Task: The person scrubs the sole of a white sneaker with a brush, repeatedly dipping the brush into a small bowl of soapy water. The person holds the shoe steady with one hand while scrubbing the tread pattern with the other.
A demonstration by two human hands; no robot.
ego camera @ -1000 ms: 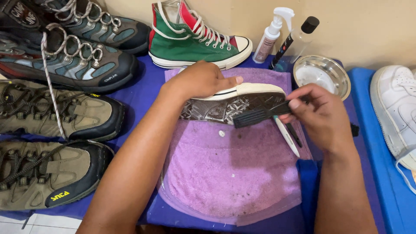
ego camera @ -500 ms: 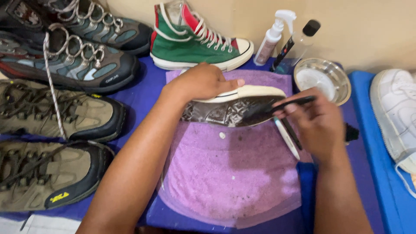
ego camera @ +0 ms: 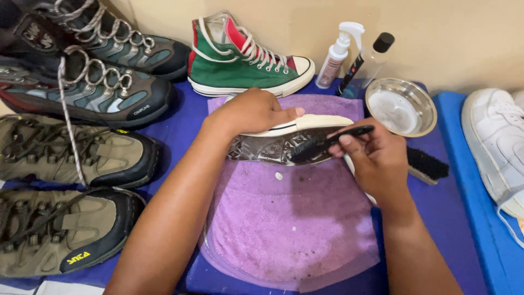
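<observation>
My left hand [ego camera: 252, 112] grips a sneaker [ego camera: 284, 139] turned on its side, its patterned grey sole facing me and its cream rim on top. My right hand [ego camera: 375, 158] holds a small black brush [ego camera: 327, 143] with the bristles pressed against the sole near the toe end. The shoe rests on a purple towel [ego camera: 289, 229] spotted with dirt, laid on a blue surface.
A green and red high-top sneaker [ego camera: 245, 63] stands behind. Several hiking boots [ego camera: 71, 147] lie at left. A spray bottle [ego camera: 335, 54], a dark-capped bottle [ego camera: 371, 57], a steel bowl [ego camera: 401, 106], a larger black brush [ego camera: 428, 164] and a white shoe [ego camera: 496, 142] are at right.
My right hand has swung the brush from lying flat across the sole to angled, bristles further left on the sole. My left hand keeps its hold on the sneaker.
</observation>
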